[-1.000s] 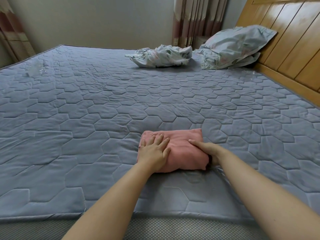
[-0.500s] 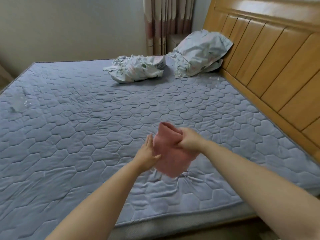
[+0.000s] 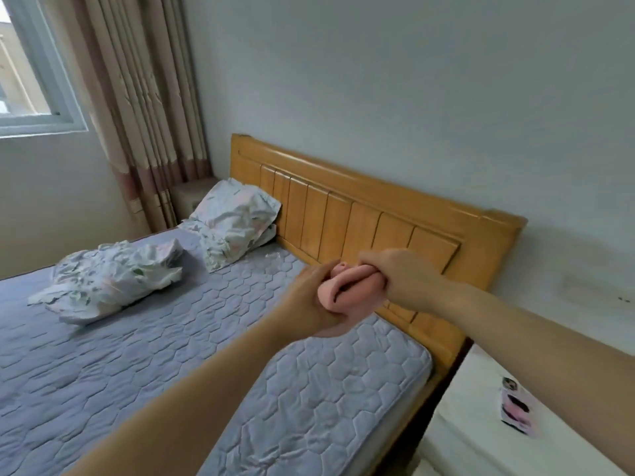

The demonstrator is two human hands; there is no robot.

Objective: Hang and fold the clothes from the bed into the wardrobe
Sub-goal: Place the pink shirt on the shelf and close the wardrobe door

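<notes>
The folded pink garment is held in the air, clear of the bed, above the mattress corner nearest the headboard.

Hand state:
- The right hand grips the garment from above, with the fingers curled round the upper fold.
- The left hand lies against the garment's left end and underside. The fingers are fairly straight and the palm presses on the cloth. Motion blur hides the finer detail.

Edges:
- The mattress's near right corner lies just below the hands.
- The wooden headboard runs along the wall directly behind the garment.
- A narrow dark gap separates the bed frame from a white surface on the right. This surface carries a small printed packet.

Open room:
- The quilted grey mattress is bare across its near and middle area.
- A crumpled floral bundle lies on the far side of the bed. A pillow leans against the headboard beside it. Both are well apart from the hands.
- A curtain and a window occupy the far corner.
</notes>
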